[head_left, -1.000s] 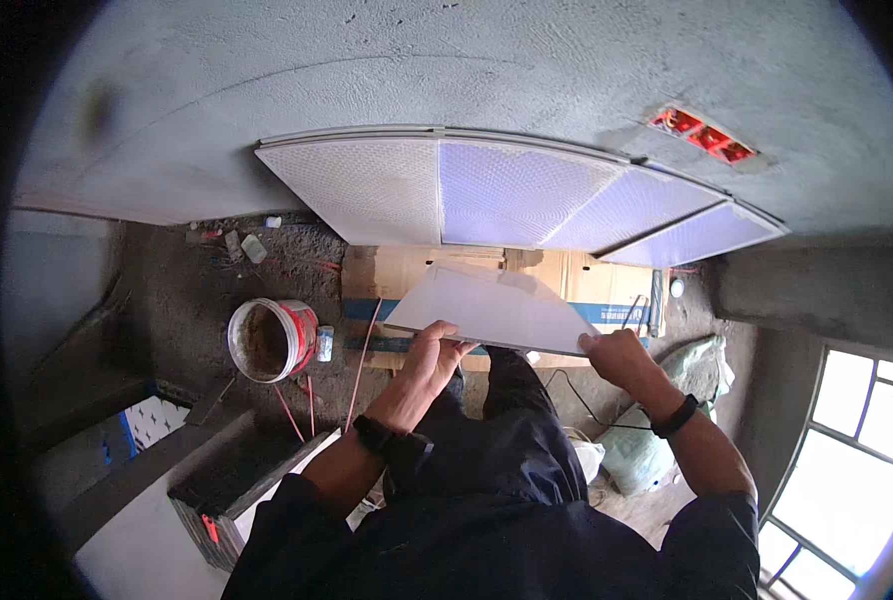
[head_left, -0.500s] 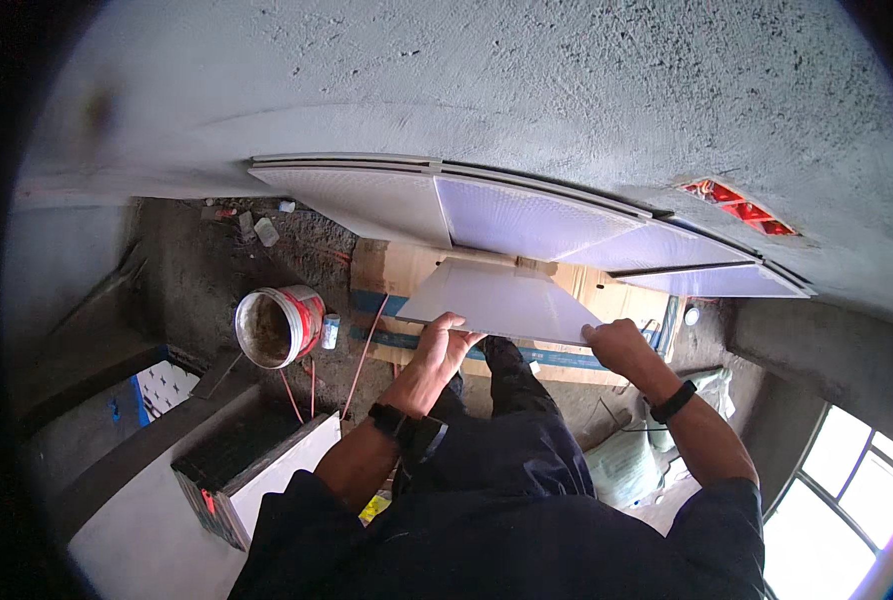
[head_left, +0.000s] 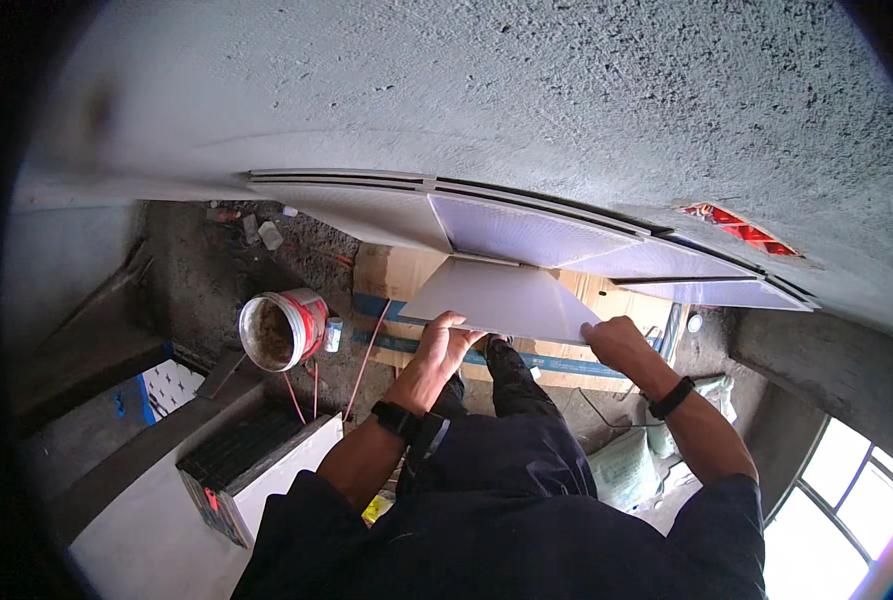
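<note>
A pale, smooth wall tile [head_left: 497, 298] is held at its near edge between my two hands, tilted with its far edge down by the tiles at the wall. My left hand [head_left: 441, 350] grips the near left corner, thumb on top. At the near right corner, my right hand [head_left: 619, 345] is closed around the edge. Other large tiles [head_left: 527, 228] with a fine patterned face stand in a row along the grey wall, just beyond the held tile. Flattened cardboard [head_left: 387, 270] with blue bands lies on the floor beneath it.
A red and white bucket [head_left: 277, 330] with a dirty inside sits to the left, near pink tubes [head_left: 367, 355]. Stacked tiles [head_left: 267, 465] stand at lower left. Pale sacks [head_left: 627, 468] lie right of my legs. A red socket box [head_left: 742, 229] is set into the rough wall [head_left: 587, 90].
The view has tipped slightly, so the wall tiles and floor things appear a little lower. Both hands keep their hold on the tile, which has barely moved.
</note>
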Demonstrator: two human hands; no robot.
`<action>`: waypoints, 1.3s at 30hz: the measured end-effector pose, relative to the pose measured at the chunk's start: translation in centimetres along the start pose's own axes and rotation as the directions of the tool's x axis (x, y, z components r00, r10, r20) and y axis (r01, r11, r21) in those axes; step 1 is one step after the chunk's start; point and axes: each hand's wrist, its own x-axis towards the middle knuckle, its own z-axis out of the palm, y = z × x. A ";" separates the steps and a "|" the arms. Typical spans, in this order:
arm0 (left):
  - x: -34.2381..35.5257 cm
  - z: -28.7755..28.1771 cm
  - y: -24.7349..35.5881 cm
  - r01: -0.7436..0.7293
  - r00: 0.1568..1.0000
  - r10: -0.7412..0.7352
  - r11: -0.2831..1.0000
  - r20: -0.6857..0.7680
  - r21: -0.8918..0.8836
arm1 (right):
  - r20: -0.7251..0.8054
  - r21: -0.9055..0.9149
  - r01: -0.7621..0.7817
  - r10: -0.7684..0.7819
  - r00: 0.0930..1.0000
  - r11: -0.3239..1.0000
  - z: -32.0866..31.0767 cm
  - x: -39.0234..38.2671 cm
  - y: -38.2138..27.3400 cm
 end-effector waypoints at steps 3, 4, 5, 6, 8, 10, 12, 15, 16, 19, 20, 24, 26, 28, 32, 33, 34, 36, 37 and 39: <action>0.6 -0.2 0.0 0.011 0.999 -0.012 1.000 0.049 0.014 | -0.001 -0.006 -0.020 0.020 1.000 1.000 0.1 0.0 0.3; 0.7 -0.2 -0.1 0.009 0.999 -0.010 1.000 0.051 0.018 | 0.008 -0.007 -0.019 0.020 1.000 1.000 0.2 0.0 0.4; 0.8 -0.2 -0.2 -0.013 0.998 0.011 0.999 0.064 0.034 | 0.019 -0.015 -0.022 0.023 1.000 1.000 0.3 -0.1 0.5; 0.8 -0.2 -0.4 0.012 0.998 -0.013 1.000 0.055 0.023 | 0.019 -0.006 -0.024 0.024 1.000 1.000 0.4 -0.2 0.6; 0.9 -0.1 -0.6 0.028 0.999 -0.028 1.000 0.038 0.000 | 0.005 -0.002 -0.024 0.024 1.000 1.000 0.6 -0.5 0.8; 1.0 0.1 -0.7 0.049 0.998 -0.049 0.999 0.043 -0.004 | -0.021 0.013 -0.022 0.023 1.000 1.000 0.9 -0.7 0.9; 1.2 0.2 -0.7 0.054 0.997 -0.054 0.999 0.052 0.004 | -0.032 0.021 -0.028 0.029 0.999 0.999 1.0 -0.8 1.0; 1.2 0.3 -0.7 0.055 0.995 -0.056 0.998 0.083 0.016 | -0.036 0.018 -0.022 0.022 0.999 1.000 1.2 -0.8 1.2; 1.2 0.3 -0.7 0.052 0.996 -0.053 0.999 0.075 0.015 | -0.033 0.015 -0.023 0.023 0.999 1.000 1.2 -0.8 1.2; 1.3 0.4 -0.7 0.048 0.997 -0.049 0.999 0.058 0.015 | -0.021 0.023 -0.023 0.023 1.000 0.999 1.1 -0.6 1.4; 1.3 0.4 -0.7 0.025 0.998 -0.026 0.999 0.057 0.025 | 0.001 0.021 -0.028 0.028 1.000 0.999 1.0 -0.5 1.4; 1.6 0.4 -0.6 0.027 0.999 -0.027 0.999 0.019 0.028 | -0.016 0.041 -0.014 0.014 1.000 0.999 0.8 0.0 1.4; 1.8 0.3 -0.4 0.019 0.998 -0.021 0.999 0.059 0.037 | -0.041 0.006 0.001 0.000 0.999 1.000 0.8 0.2 1.5; 2.1 0.2 -0.2 0.036 0.998 -0.037 0.999 0.042 0.020 | -0.019 0.021 -0.008 0.008 1.000 1.000 0.7 0.5 1.6; 2.4 0.3 0.0 0.014 0.999 -0.015 1.000 0.043 0.013 | 0.032 0.022 -0.013 0.013 0.999 1.000 0.5 0.9 1.8; 2.4 0.3 0.0 0.027 0.999 -0.028 1.000 0.035 0.002 | 0.012 0.032 -0.001 0.001 1.000 0.999 0.5 0.9 1.9; 2.4 0.4 0.0 0.031 0.999 -0.031 1.000 0.021 0.002 | 0.022 0.026 -0.002 0.002 1.000 1.000 0.4 0.9 1.9; 2.4 0.6 0.0 0.035 0.999 -0.035 0.999 0.008 0.003 | 0.032 0.021 -0.003 0.003 0.999 1.000 0.2 0.9 1.9; 2.5 0.7 0.0 0.032 0.999 -0.032 0.999 0.009 0.006 | 0.011 0.014 -0.008 0.008 1.000 1.000 0.1 0.9 1.9; 2.6 0.8 0.0 0.029 1.000 -0.029 1.000 0.012 0.010 | -0.010 0.008 -0.013 0.013 1.000 1.000 0.0 1.0 2.0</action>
